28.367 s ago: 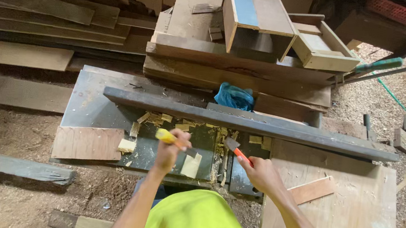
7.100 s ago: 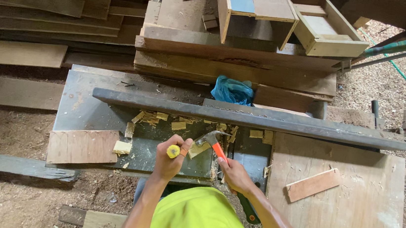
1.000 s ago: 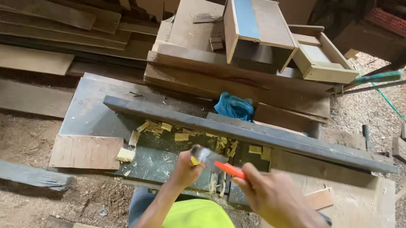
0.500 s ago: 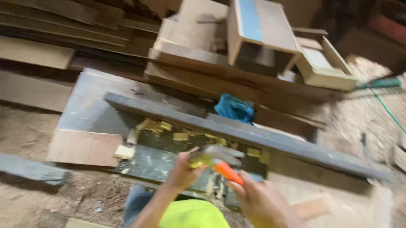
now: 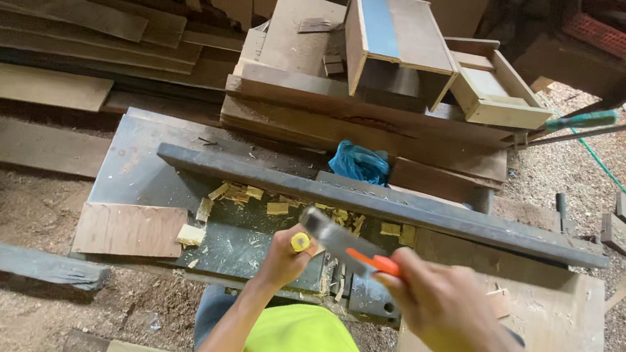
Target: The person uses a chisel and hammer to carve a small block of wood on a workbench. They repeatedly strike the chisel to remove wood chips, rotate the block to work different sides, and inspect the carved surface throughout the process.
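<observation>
My left hand grips a tool with a yellow handle, a chisel by its look, held upright over a dark board strewn with pale wood chips. My right hand holds a hammer by its orange handle. The grey hammer head hangs just above and right of the yellow handle's top. A long dark wooden beam lies across the board just beyond both hands. The chisel's blade is hidden behind my left hand.
A blue plastic bag lies behind the beam. Stacked planks and two open wooden boxes rise at the back. A plywood sheet lies at right, a small board at left, a loose plank on the sawdust floor.
The hammer has swung to the left and down toward the yellow handle. My right hand has come closer to the camera. The left hand stays on the chisel.
</observation>
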